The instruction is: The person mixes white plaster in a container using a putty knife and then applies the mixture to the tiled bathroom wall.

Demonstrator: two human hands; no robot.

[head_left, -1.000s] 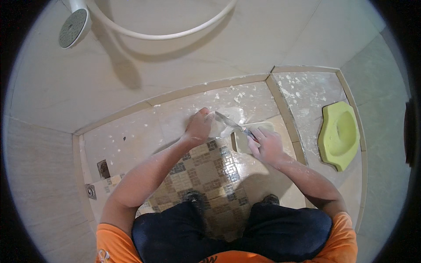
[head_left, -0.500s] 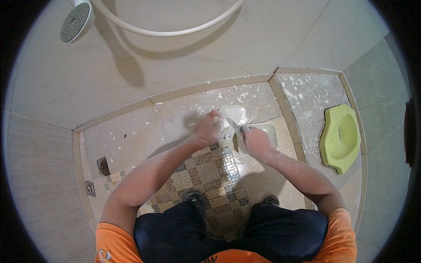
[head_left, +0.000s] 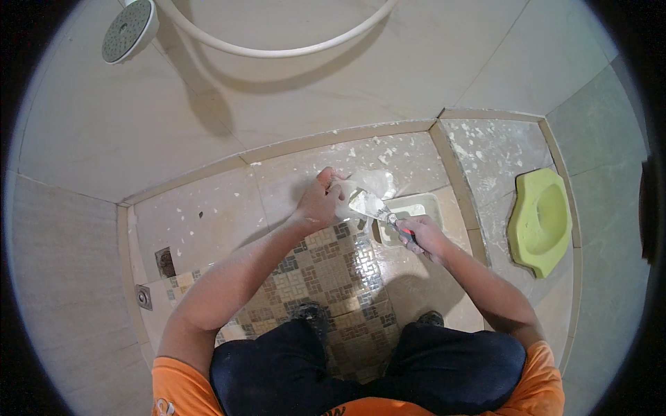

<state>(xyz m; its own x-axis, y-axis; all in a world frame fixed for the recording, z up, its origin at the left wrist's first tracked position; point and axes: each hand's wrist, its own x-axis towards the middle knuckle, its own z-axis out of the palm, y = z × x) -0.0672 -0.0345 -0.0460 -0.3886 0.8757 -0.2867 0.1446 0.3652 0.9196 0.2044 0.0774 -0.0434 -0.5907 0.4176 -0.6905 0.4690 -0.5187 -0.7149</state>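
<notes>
My right hand (head_left: 424, 239) is closed around the dark and red handle of a putty knife (head_left: 370, 204), whose blade carries white paste or powder. The blade points left, beside the fingers of my left hand (head_left: 320, 201). Those fingers are bent and pinch the edge of a clear plastic bag (head_left: 374, 182) with white material in it. Just beneath the knife and my right hand, a whitish rectangular tub (head_left: 436, 208) rests on the floor tiles. Part of it is hidden by the hand, and some white material shows inside.
White crumbs litter the beige floor tiles and the raised ledge at right. A yellow-green squat toilet pan (head_left: 541, 222) is set there. Patterned mosaic tile (head_left: 319, 270) lies between my feet. A square floor hole (head_left: 164, 263) and a drain (head_left: 143, 297) are at left; a shower head (head_left: 129, 31) hangs above.
My right hand has moved slightly right and down with the putty knife, baring its white-coated blade and more of the tub. My left hand has shifted a little left.
</notes>
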